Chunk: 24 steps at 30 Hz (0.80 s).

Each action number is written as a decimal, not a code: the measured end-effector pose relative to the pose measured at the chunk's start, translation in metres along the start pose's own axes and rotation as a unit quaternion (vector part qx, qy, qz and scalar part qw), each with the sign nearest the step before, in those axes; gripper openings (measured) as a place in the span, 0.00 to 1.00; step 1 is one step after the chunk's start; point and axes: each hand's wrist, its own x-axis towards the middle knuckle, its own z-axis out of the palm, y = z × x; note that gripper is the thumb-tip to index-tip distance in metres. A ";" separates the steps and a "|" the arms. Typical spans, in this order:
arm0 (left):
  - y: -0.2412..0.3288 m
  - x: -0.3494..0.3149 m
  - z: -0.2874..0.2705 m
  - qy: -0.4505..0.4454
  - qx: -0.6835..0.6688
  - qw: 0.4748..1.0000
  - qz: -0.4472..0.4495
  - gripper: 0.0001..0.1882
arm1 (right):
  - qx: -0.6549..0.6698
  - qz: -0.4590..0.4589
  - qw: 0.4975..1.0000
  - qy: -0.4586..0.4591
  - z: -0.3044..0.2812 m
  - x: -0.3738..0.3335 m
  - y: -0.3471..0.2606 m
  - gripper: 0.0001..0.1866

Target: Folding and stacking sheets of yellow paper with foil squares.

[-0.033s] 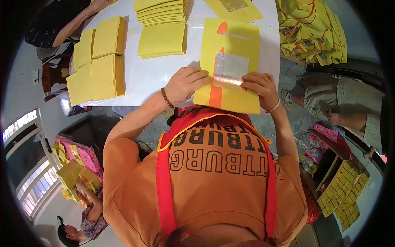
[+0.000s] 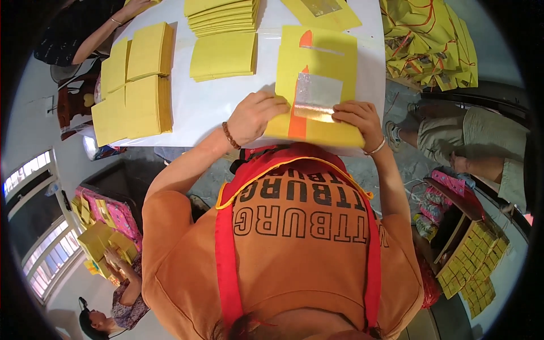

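Observation:
At the table's near edge lies a yellow paper sheet bearing a square of silver foil and an orange strip. Its near part bends upward. My left hand has its fingers closed on the left edge, thumb out of sight. On the right edge my right hand grips the sheet, fingertips over the foil's lower right corner. Beyond it shows more yellow paper with an orange tip and a thin silver band; whether it is a separate sheet underneath is hard to make out.
Several stacks of yellow paper stand on the white table, left and far middle. A foil-marked sheet lies at the far edge. Yellow bundles with red cords sit beyond the right side. Other people are at the left and right.
The near edge of the yellow sheet has risen and curled away from me, its right corner shifting slightly right. Both hands stay almost in place.

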 end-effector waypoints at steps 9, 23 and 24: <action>-0.019 0.033 0.010 0.016 -0.372 0.808 -0.457 0.16 | 0.278 0.318 0.905 0.058 0.023 0.016 0.008 0.13; -0.031 0.035 0.044 0.091 -0.460 0.712 -0.522 0.18 | 0.162 0.354 0.911 0.134 0.028 0.029 0.004 0.23; -0.030 0.036 0.043 0.108 -0.463 0.701 -0.531 0.18 | 0.162 0.354 0.911 0.135 0.029 0.029 0.005 0.23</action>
